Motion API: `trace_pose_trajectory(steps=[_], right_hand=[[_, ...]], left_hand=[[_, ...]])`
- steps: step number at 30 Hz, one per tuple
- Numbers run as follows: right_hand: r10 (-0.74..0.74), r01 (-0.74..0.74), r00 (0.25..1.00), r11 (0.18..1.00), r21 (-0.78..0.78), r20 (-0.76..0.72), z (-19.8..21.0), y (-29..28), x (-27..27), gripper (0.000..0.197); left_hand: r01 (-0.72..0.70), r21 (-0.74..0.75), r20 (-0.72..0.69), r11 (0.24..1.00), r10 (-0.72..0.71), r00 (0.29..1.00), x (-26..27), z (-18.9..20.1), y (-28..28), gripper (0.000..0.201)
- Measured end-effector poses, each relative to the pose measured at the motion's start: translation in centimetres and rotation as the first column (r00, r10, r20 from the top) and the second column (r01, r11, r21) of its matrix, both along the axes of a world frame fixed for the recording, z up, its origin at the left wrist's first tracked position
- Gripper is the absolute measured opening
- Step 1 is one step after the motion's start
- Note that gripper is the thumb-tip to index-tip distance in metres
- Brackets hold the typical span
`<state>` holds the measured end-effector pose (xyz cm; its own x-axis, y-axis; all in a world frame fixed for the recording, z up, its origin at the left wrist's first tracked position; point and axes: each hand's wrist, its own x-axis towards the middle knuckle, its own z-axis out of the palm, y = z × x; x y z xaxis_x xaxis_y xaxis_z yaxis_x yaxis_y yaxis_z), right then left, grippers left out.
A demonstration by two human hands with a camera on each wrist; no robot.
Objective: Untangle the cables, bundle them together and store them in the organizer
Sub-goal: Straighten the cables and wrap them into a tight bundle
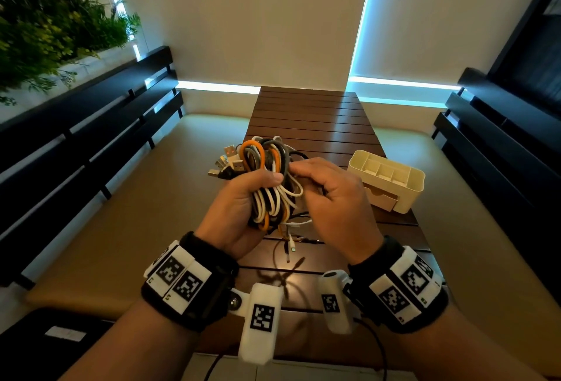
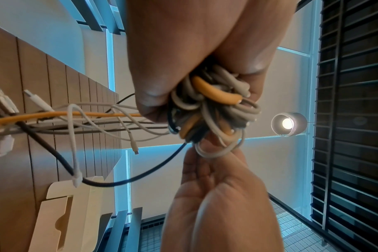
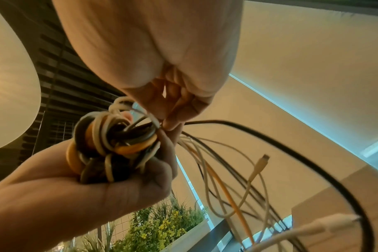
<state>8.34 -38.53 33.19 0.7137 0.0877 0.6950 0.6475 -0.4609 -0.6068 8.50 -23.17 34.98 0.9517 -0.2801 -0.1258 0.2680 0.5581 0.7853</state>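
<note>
A bundle of coiled cables [image 1: 271,180], white, grey, black and orange, is held above the table. My left hand [image 1: 243,201] grips the bundle [image 2: 209,105] round its middle, thumb across the front. USB plugs [image 1: 226,162] stick out at the bundle's upper left. My right hand [image 1: 328,195] pinches a cable strand [image 3: 155,123] at the bundle's right side with its fingertips. Loose cable ends [image 1: 291,238] hang below the hands over the table. The cream organizer [image 1: 387,180], with several open compartments and a small drawer, stands on the table to the right.
The dark slatted wooden table [image 1: 309,119] runs away from me between cushioned benches [image 1: 145,198] with black slatted backs. Plants [image 1: 45,22] fill the upper left. A black wire [image 1: 376,347] trails from my right wrist camera.
</note>
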Motion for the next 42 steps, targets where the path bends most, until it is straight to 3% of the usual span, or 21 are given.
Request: trace_pose_trajectory(steps=[3, 6, 11, 14, 19, 23, 27, 30, 33, 35, 38, 41, 42], right_hand=[[0.044, -0.052, 0.997, 0.993, -0.108, -0.066, 0.0, -0.2, -0.1, 0.04], [0.202, -0.213, 0.949, 0.977, -0.019, -0.244, 0.1, -0.3, -0.5, 0.04], [0.141, -0.155, 0.983, 0.98, -0.123, -0.116, -0.2, -0.2, -0.3, 0.039], [0.164, -0.186, 0.978, 0.967, -0.176, -0.132, -0.4, -0.3, 0.0, 0.039], [0.066, -0.09, 0.995, 0.911, -0.403, -0.073, 0.0, -0.6, 0.3, 0.037], [0.035, -0.024, 0.999, 0.959, -0.281, 0.036, 0.8, -0.2, 0.6, 0.024], [0.062, -0.053, 0.997, 0.986, -0.159, 0.052, 1.9, 0.3, 0.9, 0.01], [0.167, -0.171, 0.979, 0.985, -0.023, -0.12, 2.9, -0.5, 1.1, 0.037], [0.311, -0.374, 0.852, 0.925, -0.072, -0.421, 3.3, -1.4, 1.7, 0.08], [0.322, -0.415, 0.8, 0.906, -0.079, -0.506, 3.3, -1.8, 2.1, 0.089], [0.23, -0.329, 0.831, 0.937, -0.114, -0.505, 4.1, -2.8, 2.7, 0.076], [0.102, -0.295, 0.837, 0.912, -0.285, -0.538, 4.4, -3.4, 3.2, 0.043], [0.103, -0.295, 0.828, 0.915, -0.273, -0.551, 4.1, -3.3, 3.2, 0.032]], left_hand=[[0.01, -0.003, 0.013, 1.0, -0.01, 1.0, 0.2, -0.1, 0.4, 0.059], [0.025, -0.024, 0.01, 0.999, -0.025, 1.0, 0.4, -0.5, 0.7, 0.054], [0.015, 0.026, 0.001, 1.0, -0.015, 1.0, 0.4, -0.8, 0.5, 0.048], [0.058, 0.018, 0.008, 0.998, -0.058, 0.998, 0.7, -0.8, 0.6, 0.046], [0.006, 0.054, -0.001, 0.999, -0.006, 1.0, 1.0, -0.8, 0.4, 0.045], [-0.085, 0.058, -0.02, 0.995, 0.086, 0.996, 1.4, -0.9, 0.1, 0.018], [-0.115, 0.034, -0.031, 0.993, 0.116, 0.993, 1.1, -0.4, -0.1, 0.048], [-0.049, 0.051, -0.02, 0.997, 0.05, 0.999, 0.9, -0.1, -0.1, 0.046], [0.078, 0.073, 0.035, 0.994, -0.081, 0.996, 0.8, 0.3, 0.3, 0.023], [0.13, 0.081, 0.063, 0.988, -0.135, 0.989, 0.7, 0.4, 0.6, 0.024], [0.186, 0.116, 0.069, 0.976, -0.195, 0.978, 0.5, 0.4, 0.9, 0.041], [0.268, 0.148, 0.119, 0.952, -0.286, 0.951, 0.0, 0.5, 0.9, 0.043], [0.286, 0.16, 0.139, 0.945, -0.309, 0.941, -0.1, 0.7, 0.9, 0.045]])
